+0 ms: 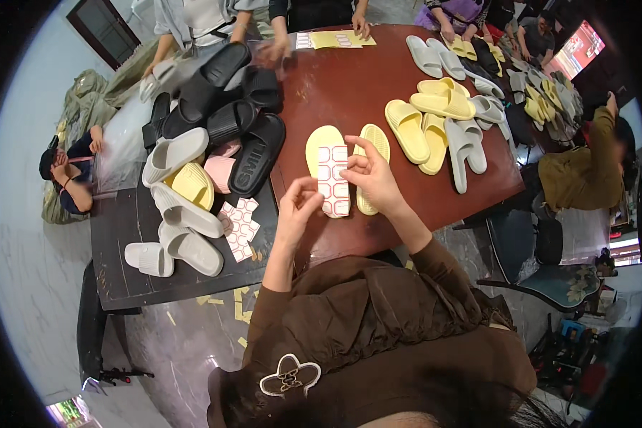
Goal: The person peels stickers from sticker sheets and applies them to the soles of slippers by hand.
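I see both hands, left hand (pixel 297 207) and right hand (pixel 369 175), pinching the sticker sheet (pixel 333 180): thin, limp, light, so I hold its edges.

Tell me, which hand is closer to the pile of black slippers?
Left. The left hand is on the near edge of the sticker sheet, on the side toward the black slippers. The right hand holds the sheet's far side, farther from that pile.
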Action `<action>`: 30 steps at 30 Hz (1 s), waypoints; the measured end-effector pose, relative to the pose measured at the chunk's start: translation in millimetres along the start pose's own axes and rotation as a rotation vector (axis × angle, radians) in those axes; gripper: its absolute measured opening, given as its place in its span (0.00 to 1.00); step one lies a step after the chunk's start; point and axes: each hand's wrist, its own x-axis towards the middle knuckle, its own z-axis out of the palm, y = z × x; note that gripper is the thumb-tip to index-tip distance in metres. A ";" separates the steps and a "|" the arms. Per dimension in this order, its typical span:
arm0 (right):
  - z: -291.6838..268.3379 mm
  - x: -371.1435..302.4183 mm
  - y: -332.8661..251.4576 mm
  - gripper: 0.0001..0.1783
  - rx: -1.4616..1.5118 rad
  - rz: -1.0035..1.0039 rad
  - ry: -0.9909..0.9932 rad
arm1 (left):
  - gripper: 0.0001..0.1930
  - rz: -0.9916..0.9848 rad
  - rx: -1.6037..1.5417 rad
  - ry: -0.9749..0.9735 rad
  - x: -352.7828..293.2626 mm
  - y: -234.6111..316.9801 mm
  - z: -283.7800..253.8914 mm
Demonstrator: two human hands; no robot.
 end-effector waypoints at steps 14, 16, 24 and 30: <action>26.8 -2.0 -15.9 0.11 -0.750 -0.480 0.166 | 0.03 0.191 -0.053 0.338 24.0 30.7 34.0; 30.2 -1.7 -10.6 0.09 -0.694 -0.458 0.155 | 0.04 0.191 -0.056 0.319 22.0 25.1 37.7; 25.3 -1.4 0.8 0.08 -0.606 -0.344 0.170 | 0.04 0.233 -0.031 0.313 22.1 10.3 39.4; 20.9 -3.3 0.5 0.08 -0.581 -0.317 0.117 | 0.04 0.230 -0.015 0.289 20.0 5.9 37.1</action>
